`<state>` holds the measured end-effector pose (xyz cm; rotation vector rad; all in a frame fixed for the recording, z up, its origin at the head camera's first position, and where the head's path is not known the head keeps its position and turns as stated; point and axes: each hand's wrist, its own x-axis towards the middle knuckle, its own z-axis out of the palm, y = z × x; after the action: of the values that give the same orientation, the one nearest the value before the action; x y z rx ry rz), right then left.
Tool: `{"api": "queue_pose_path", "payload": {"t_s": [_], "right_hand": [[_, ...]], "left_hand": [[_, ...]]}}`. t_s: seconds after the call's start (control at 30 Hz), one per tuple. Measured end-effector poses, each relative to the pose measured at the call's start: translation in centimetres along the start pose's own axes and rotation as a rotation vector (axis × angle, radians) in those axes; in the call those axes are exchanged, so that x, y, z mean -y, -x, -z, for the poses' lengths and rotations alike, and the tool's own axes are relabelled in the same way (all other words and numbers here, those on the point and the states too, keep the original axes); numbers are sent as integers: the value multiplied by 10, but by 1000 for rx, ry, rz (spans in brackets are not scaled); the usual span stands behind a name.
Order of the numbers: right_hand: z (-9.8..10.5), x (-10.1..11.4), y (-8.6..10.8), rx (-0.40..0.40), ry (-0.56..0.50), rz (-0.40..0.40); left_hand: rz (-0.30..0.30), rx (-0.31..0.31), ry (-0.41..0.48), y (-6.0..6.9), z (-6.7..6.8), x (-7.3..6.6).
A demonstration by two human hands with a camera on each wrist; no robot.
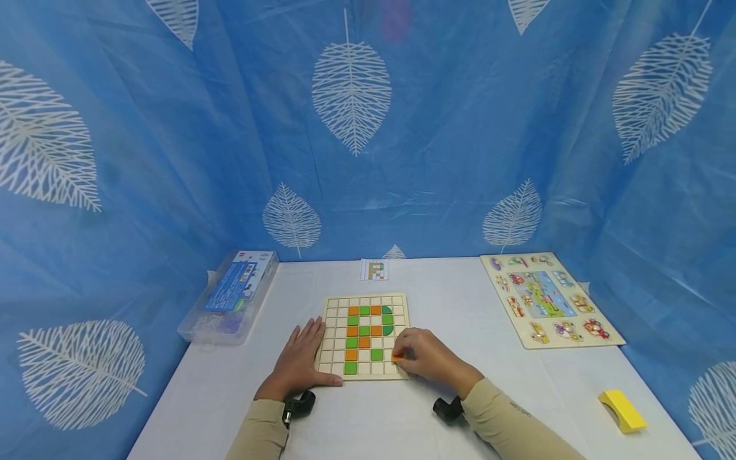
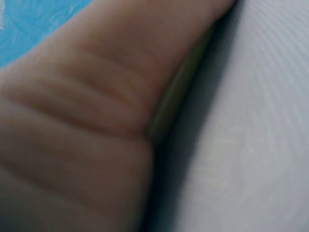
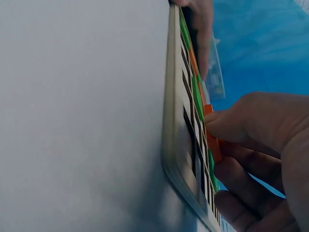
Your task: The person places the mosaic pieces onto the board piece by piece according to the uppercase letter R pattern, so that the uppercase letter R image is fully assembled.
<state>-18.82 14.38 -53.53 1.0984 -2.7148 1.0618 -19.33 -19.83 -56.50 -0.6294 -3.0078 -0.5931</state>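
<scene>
A wooden grid board (image 1: 330,345) lies on the white table, with green and orange square tiles and two rounded green tiles set in its cells. My left hand (image 1: 299,358) rests along the board's left edge, fingers straight and thumb at the front left corner. Over the right part of the board, my right hand (image 1: 428,358) pinches an orange square tile (image 3: 212,140) between thumb and fingers. The tile is tilted just above the grid; whether it touches the board I cannot tell. In the left wrist view, the left hand (image 2: 96,111) hides most of the board.
Behind the board lies a small pattern card (image 1: 375,269). A clear plastic box (image 1: 230,300) sits at the back left. On the right are a wooden picture puzzle (image 1: 575,338) and a yellow arch block (image 1: 623,411). Blue leaf-print cloth (image 1: 402,211) surrounds the table.
</scene>
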Motion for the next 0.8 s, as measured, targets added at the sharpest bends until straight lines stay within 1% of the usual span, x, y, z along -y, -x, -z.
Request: {"api": "queue_pose_path", "payload": {"t_s": [0.1, 0.2, 0.33, 0.4, 0.5, 0.63, 0.8], "right_hand": [[-7, 6, -1, 26, -24, 20], [-13, 9, -1, 39, -25, 47], [-17, 9, -1, 21, -14, 75], [-18, 9, -1, 5, -14, 85], [-18, 8, -1, -10, -24, 102], [-17, 7, 1, -13, -46, 114], [-16, 6, 3, -31, -31, 121]], "left_hand": [[-1, 0, 4, 0, 1, 1], [-5, -8, 4, 0, 0, 1], [-4, -15, -4, 0, 0, 2], [-9, -25, 1, 1, 0, 2], [-10, -25, 9, 2, 0, 2], [-2, 2, 2, 2, -1, 2], [-7, -3, -2, 1, 0, 1]]}}
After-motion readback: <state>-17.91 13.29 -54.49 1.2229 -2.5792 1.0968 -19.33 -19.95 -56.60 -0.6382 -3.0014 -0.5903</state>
